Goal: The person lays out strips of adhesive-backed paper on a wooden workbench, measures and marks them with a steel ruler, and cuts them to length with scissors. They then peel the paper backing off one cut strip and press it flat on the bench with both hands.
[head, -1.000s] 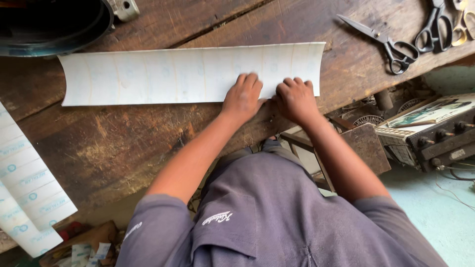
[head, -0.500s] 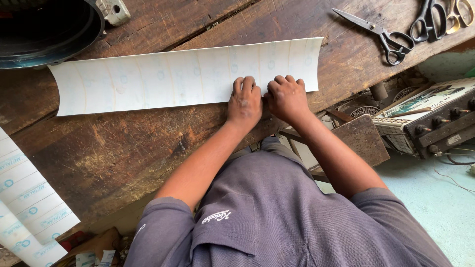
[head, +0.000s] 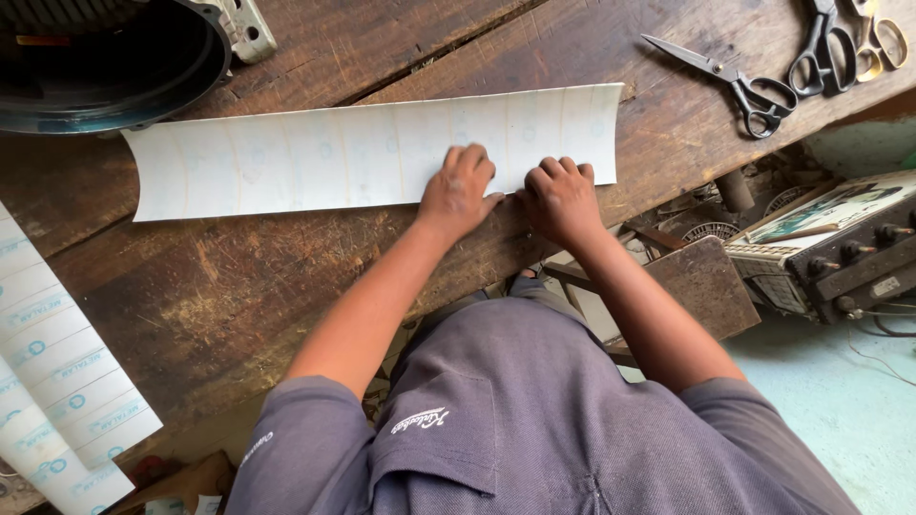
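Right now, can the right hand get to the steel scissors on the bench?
Probably yes: the right hand rests on the paper strip, and bare wooden bench lies between it and the scissors.
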